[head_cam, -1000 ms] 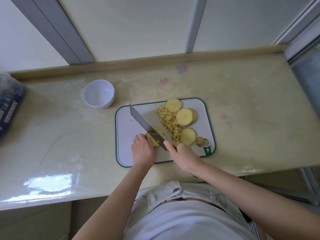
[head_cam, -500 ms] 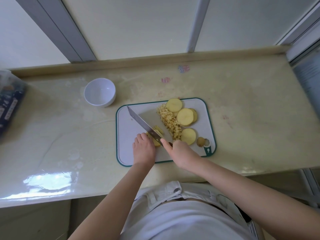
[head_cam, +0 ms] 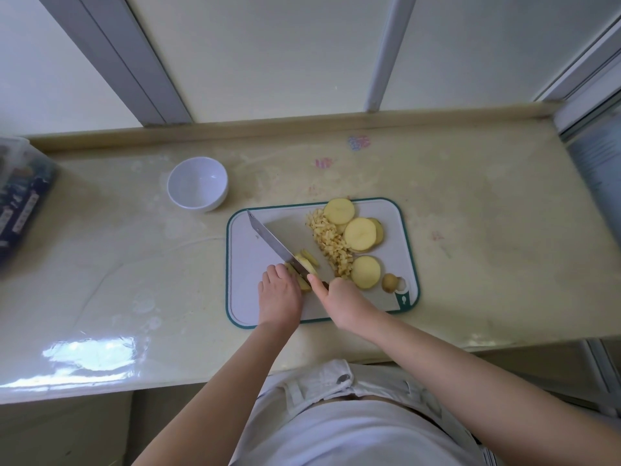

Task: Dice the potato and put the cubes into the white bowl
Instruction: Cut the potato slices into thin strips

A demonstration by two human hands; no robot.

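Observation:
A white cutting board (head_cam: 242, 297) with a green rim lies on the counter. On it my left hand (head_cam: 279, 295) holds down a stack of potato slices (head_cam: 304, 264) with curled fingers. My right hand (head_cam: 346, 302) grips the knife (head_cam: 274, 243), index finger along the spine, blade down through the stack. Cut strips (head_cam: 311, 256) lie just right of the blade. A pile of small potato cubes (head_cam: 331, 243) runs up the board's middle. Whole round slices (head_cam: 359, 234) and a small end piece (head_cam: 389, 282) lie on the right. The white bowl (head_cam: 197, 183) stands empty to the upper left.
A clear plastic box (head_cam: 20, 196) with dark packets sits at the counter's left edge. A raised ledge (head_cam: 302, 124) and a window frame back the counter. The counter's front edge runs just above my waist.
The knife has stepped slightly toward my left hand and come down on the stack again, leaving more strips to the blade's right. My left hand has stayed on the slices.

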